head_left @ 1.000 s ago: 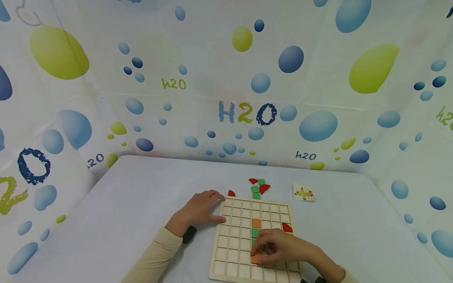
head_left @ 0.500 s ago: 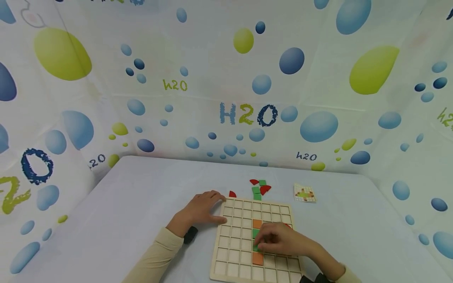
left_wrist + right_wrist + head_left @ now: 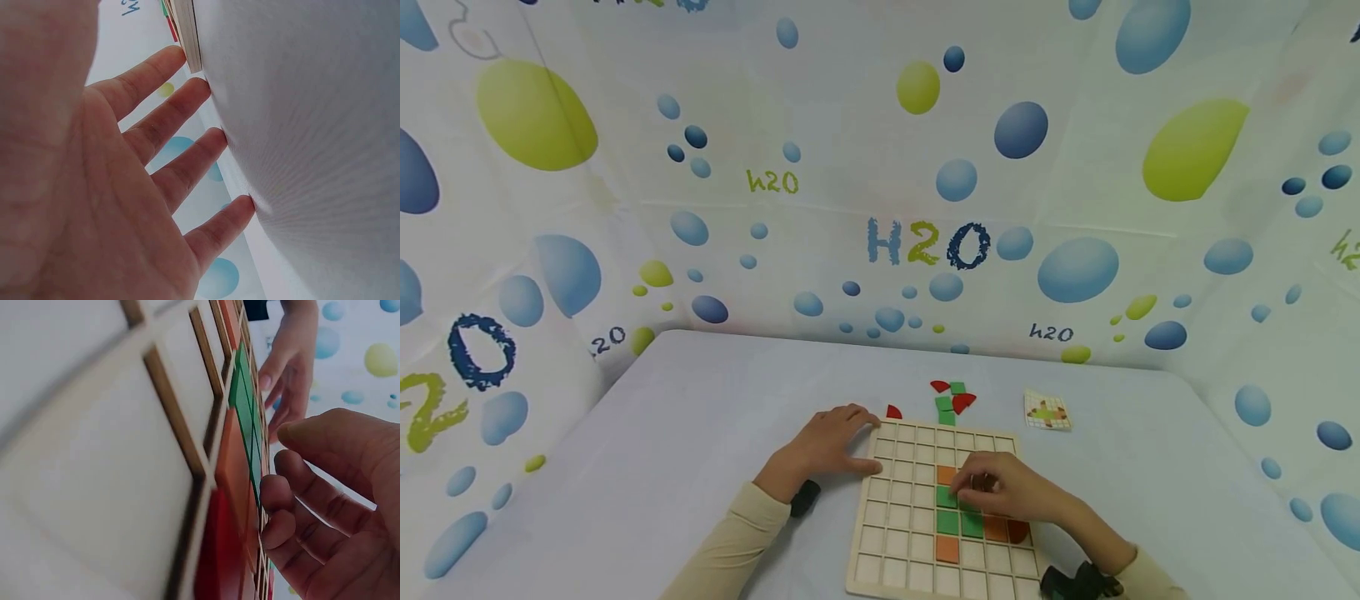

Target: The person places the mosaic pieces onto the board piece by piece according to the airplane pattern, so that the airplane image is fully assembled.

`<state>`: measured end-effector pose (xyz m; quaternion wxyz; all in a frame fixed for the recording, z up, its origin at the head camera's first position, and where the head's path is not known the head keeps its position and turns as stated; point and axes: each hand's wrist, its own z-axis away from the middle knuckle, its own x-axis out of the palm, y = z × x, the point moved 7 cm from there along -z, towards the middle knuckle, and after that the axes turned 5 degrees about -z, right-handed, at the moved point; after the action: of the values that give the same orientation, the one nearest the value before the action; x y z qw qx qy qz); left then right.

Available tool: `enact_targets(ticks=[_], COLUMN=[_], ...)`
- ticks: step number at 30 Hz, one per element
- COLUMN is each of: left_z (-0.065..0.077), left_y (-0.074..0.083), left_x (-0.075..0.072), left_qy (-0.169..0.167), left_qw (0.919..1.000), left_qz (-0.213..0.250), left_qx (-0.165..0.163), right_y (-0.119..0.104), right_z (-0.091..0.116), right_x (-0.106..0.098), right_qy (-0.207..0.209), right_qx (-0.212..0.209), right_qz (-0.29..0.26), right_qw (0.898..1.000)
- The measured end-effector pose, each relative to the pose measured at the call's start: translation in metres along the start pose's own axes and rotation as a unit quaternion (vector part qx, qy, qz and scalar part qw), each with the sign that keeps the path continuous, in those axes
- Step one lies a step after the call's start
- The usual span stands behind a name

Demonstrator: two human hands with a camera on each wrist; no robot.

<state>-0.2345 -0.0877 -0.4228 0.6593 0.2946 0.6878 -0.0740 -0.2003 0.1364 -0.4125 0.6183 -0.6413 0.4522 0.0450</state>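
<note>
A wooden grid board (image 3: 895,517) lies on the white table. My left hand (image 3: 823,446) is spread at its left edge, thumb on the rim; in the left wrist view the straight fingertips (image 3: 215,134) meet the tablecloth beside the board. My right hand (image 3: 1011,487) is low over the board, fingers loosely curled near a green tile (image 3: 946,497). In the right wrist view a gap shows between thumb and fingers, with nothing held. Green tiles (image 3: 947,522), an orange tile (image 3: 947,548) and a red quarter-round tile (image 3: 1018,531) sit in cells; the hand hides others.
Behind the board lie loose green tiles (image 3: 943,404) and red quarter-round tiles (image 3: 963,402), with one more red piece (image 3: 893,412) by its far left corner. A small pattern card (image 3: 1047,411) rests at the back right. A printed curtain (image 3: 850,167) surrounds the table.
My right hand has left the lower orange tile and moved away from me across the board, uncovering green, orange and red tiles in that row. The left hand has stayed at the edge.
</note>
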Motion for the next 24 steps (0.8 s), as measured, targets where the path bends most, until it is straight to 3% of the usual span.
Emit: enact_targets(ticks=[17, 24], left_z=[-0.002, -0.004], left_y=[-0.004, -0.005], left_x=[0.000, -0.001], left_qy=[0.004, 0.005], left_qw=[1.0000, 0.9999], left_qz=[-0.004, -0.010], left_qx=[0.008, 0.012], right_y=[0.033, 0.046], right_z=[-0.009, -0.013], right_x=[-0.032, -0.048], right_qy=[0.068, 0.105], right_qx=[0.063, 0.066], right_qz=[0.025, 0.050], right_qw=[0.995, 0.991])
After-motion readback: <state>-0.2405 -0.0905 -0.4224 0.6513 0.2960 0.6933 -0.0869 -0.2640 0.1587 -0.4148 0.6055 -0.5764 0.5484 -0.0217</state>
